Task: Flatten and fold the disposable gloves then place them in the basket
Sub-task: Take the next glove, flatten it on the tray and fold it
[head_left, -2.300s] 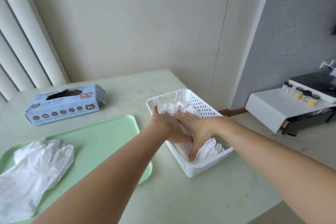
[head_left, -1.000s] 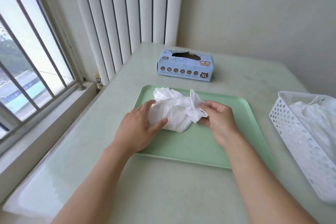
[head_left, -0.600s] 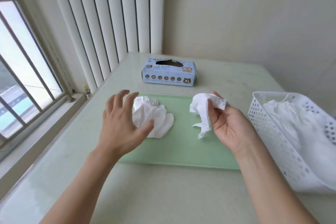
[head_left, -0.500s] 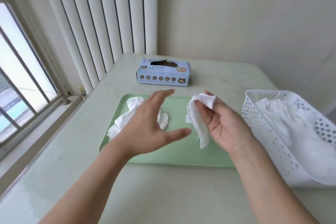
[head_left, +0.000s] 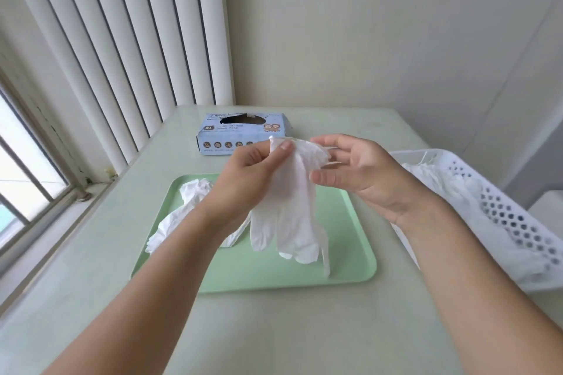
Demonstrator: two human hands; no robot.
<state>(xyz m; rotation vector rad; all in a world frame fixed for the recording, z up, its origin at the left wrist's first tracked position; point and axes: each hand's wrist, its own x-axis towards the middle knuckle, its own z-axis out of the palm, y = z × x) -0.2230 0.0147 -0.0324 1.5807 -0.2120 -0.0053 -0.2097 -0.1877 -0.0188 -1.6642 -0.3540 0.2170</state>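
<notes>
1. Held glove [head_left: 292,207]: a white disposable glove hangs cuff-up above the green tray [head_left: 344,265], its fingers dangling just over the tray floor; whether they touch it cannot be told.
2. Left hand [head_left: 253,173]: its grip is pinching the cuff edge between thumb and curled fingers.
3. Right hand [head_left: 356,170]: thumb and fingertips are at the opposite side of the cuff. The fingers lie fairly straight, so a firm pinch cannot be confirmed.
4. Step in hand, judged: opening the glove out before flattening. It would go best with both cuff corners held level and drawn gently apart, so the thin film hangs without twist. The glove could then be lowered fingers-first onto the tray and smoothed from cuff to fingertips, pressing air out before any fold.
5. Risk, judged: the film looks light and clingy, and a hurried lowering may leave the fingers doubled under.
6. Second glove [head_left: 189,207]: crumpled on the left part of the tray, partly behind the left forearm, not yet flattened.
7. Basket [head_left: 518,222]: white and perforated, at the right of the tray, already holding white gloves.
8. Counter [head_left: 274,329]: pale and smooth, carrying tray, basket and a blue glove box [head_left: 242,134] marked XL beyond the tray.
9. Room: vertical blinds [head_left: 128,39] and a window [head_left: 24,186] at left, plain cream walls behind.
</notes>
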